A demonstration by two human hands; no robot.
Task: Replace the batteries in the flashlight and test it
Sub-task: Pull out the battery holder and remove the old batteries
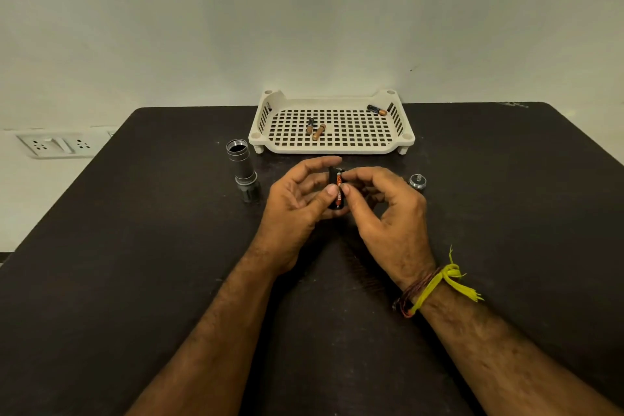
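Just in front of the white perforated plastic tray (332, 148), our left hand (297, 199) and right hand (381, 203) pinch the small black battery holder (337, 189) by its sides; we judge it light, rigid and somewhat slippery.

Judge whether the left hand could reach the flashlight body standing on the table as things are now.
Probably yes: the flashlight body stands just left of the left hand with bare table between, but that hand holds the battery holder.

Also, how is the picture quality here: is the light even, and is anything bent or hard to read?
Head view: dim, warm light; wide-angle bending curves the table edge and wall; soft shadows under both hands; the battery label between the fingers is too blurred to read fully; the tray stays fairly sharp.
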